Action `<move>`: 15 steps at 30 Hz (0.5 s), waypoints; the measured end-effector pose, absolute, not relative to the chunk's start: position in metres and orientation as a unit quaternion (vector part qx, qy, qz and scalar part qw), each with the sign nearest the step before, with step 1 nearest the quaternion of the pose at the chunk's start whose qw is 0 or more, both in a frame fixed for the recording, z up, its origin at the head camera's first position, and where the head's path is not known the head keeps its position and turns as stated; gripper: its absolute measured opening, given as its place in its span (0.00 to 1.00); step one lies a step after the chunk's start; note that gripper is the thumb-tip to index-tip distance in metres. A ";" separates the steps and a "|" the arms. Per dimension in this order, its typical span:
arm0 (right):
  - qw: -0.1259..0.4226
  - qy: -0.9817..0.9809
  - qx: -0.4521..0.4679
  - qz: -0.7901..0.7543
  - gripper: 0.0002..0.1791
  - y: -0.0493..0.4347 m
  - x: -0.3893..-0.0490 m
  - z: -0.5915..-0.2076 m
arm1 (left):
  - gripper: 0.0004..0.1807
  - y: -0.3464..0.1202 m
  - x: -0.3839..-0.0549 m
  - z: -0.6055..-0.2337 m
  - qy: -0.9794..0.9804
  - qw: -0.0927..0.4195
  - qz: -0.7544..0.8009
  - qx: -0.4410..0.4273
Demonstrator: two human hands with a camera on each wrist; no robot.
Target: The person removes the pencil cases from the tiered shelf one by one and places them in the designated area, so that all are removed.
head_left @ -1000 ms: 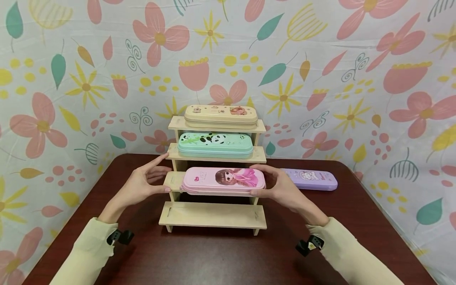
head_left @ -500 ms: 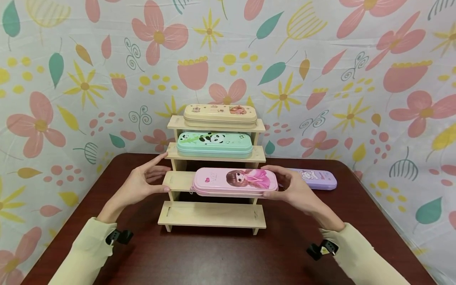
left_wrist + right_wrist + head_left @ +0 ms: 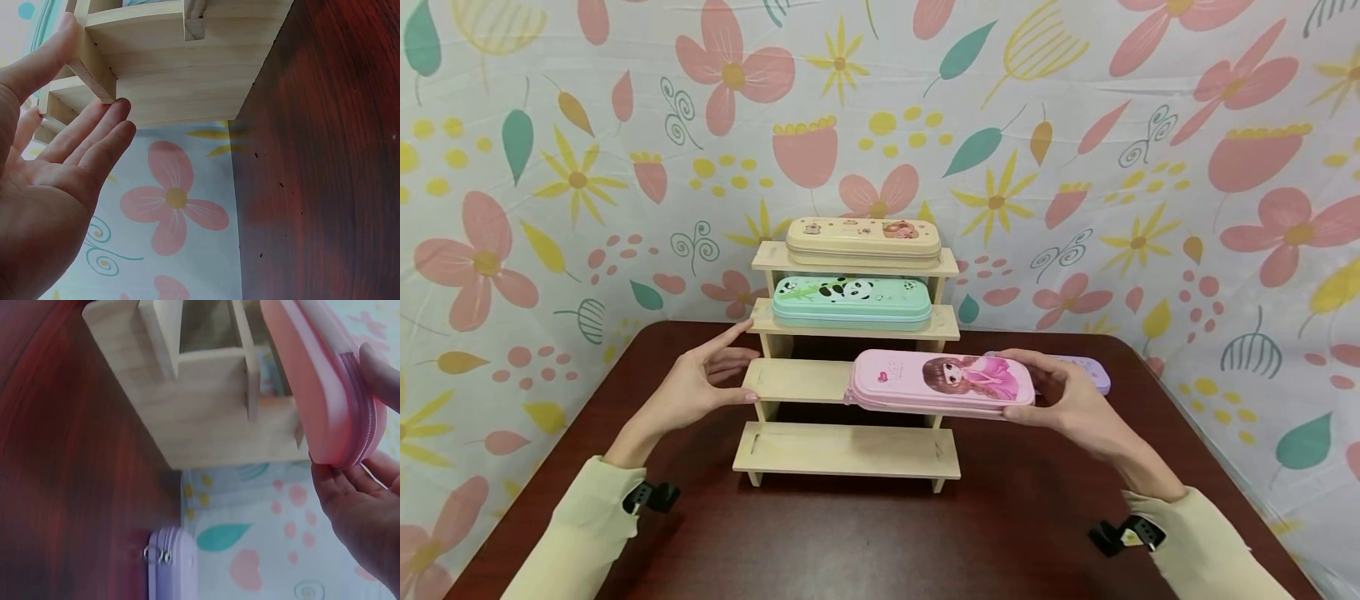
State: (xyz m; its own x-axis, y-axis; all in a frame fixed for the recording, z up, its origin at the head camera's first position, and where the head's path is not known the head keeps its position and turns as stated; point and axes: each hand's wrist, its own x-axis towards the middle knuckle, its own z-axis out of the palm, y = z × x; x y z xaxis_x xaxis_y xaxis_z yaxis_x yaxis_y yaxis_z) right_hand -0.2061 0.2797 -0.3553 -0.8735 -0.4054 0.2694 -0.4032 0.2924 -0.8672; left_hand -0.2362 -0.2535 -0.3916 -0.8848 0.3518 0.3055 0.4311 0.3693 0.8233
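A pink pencil case (image 3: 943, 382) with a doll picture is gripped at its right end by my right hand (image 3: 1078, 408). It overhangs the right side of the third tier from the top of a wooden display stand (image 3: 846, 450). In the right wrist view, the pink pencil case (image 3: 312, 381) slants up, thumb on one side and fingers under the other. My left hand (image 3: 688, 392) holds the stand's left side. The left wrist view has the left hand's (image 3: 56, 181) thumb and fingers across the end of one wooden tier (image 3: 94, 65).
A cream pencil case (image 3: 862, 243) lies on the top tier, and a mint panda pencil case (image 3: 852, 302) on the second. On the dark table (image 3: 850, 542) a lilac pencil case (image 3: 1093, 375) sits behind the right hand. A floral cloth (image 3: 880, 125) hangs behind.
My right hand has moved to the right with the pink pencil case, baring the left part of the third tier. The left hand stays on the stand.
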 end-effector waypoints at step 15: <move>-0.015 0.793 -0.284 -0.538 0.39 0.330 -0.195 -0.359 | 0.57 -0.253 -0.235 -0.391 -0.832 0.040 -0.503 -0.230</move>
